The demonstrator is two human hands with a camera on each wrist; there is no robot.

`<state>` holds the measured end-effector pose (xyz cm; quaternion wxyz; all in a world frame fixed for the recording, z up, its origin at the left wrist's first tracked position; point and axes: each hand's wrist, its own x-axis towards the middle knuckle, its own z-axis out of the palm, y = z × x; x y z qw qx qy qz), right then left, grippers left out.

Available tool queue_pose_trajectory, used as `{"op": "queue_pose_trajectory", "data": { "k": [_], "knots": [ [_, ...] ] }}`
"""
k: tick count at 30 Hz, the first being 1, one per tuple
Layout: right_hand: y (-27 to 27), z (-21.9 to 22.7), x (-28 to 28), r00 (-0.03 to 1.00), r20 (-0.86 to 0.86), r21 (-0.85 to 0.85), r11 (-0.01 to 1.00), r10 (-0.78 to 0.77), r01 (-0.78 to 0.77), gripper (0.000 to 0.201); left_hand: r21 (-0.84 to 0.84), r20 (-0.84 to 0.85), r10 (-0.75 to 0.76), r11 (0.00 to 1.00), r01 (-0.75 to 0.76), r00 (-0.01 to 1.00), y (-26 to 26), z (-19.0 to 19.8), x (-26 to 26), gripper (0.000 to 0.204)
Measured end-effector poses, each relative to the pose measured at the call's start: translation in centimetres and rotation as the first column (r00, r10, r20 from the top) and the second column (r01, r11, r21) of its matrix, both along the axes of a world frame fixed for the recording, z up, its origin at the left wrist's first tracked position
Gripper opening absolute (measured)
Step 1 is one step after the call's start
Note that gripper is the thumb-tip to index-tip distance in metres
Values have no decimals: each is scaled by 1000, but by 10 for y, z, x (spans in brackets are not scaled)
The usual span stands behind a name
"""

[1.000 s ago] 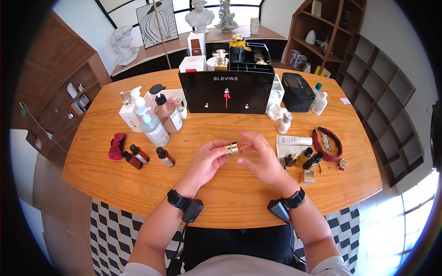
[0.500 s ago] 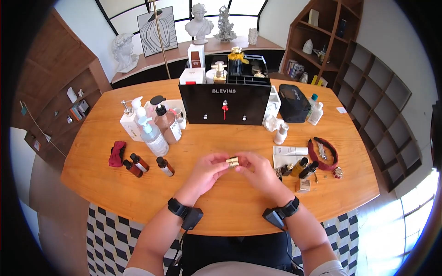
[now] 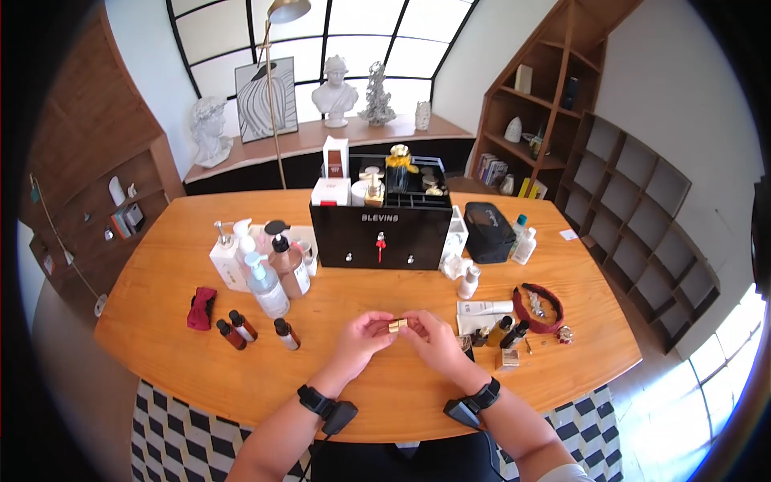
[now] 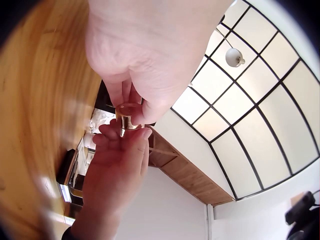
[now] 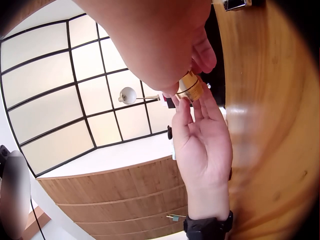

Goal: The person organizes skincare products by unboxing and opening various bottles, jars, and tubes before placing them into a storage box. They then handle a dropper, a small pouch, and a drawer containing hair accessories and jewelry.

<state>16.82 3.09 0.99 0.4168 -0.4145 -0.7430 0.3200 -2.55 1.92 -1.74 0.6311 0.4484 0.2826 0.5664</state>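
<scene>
Between the two hands, above the front middle of the table, is a small shiny gold cylinder [image 3: 397, 325], with a dark line around it in the right wrist view [image 5: 190, 87]. The left hand [image 3: 358, 344] pinches one end of it between thumb and fingers. From the other side the right hand [image 3: 437, 341] pinches the opposite end. In the left wrist view the gold piece [image 4: 128, 117] sits between both sets of fingertips. The curled fingers partly cover it.
A black BLEVINS organizer [image 3: 381, 233] stands at the back middle. Pump bottles [image 3: 269, 285] and small brown bottles [image 3: 287, 334] stand on the left. On the right lie a white tube [image 3: 484, 308] and a red headband [image 3: 526, 315], with small bottles [image 3: 514, 334] nearby.
The right hand, loosely spread beside the gold cylinder a second ago, has closed in and grips its end. The head view has tilted up, so the table and hands appear lower.
</scene>
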Motion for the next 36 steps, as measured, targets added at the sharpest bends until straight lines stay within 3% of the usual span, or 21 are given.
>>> {"op": "queue_pose_trajectory", "data": {
  "k": [6,12,14,15,19,23,25,33,36],
  "knots": [
    [0,4,-2,1000,11,-118,993,-9,10,31,40,-99,-16,999,20,995,-2,4,-3,30],
    [6,32,-13,999,33,-134,991,-12,16,33,144,13,78,986,-79,997,1,4,-1,32],
    [19,66,-11,985,150,88,993,-88,75,32,147,54,152,976,-158,987,-1,9,1,33],
    [33,85,-10,984,111,218,969,-143,116,32,146,76,190,969,-199,979,-1,11,1,33],
    [121,165,-1,931,110,599,771,-347,216,30,137,43,228,963,-232,973,7,-3,-2,24],
    [227,169,-1,897,324,538,838,-301,87,25,137,1,239,962,-237,971,14,-13,-3,20],
    [254,165,-5,829,471,504,863,-302,28,23,146,13,244,959,-243,970,14,-13,-4,19],
    [309,151,-18,607,757,302,953,-243,6,25,101,59,268,957,-273,962,16,-10,-8,16],
    [302,153,-21,618,770,182,983,-157,22,29,84,39,241,966,-244,970,17,-14,-9,17]
  ]
}}
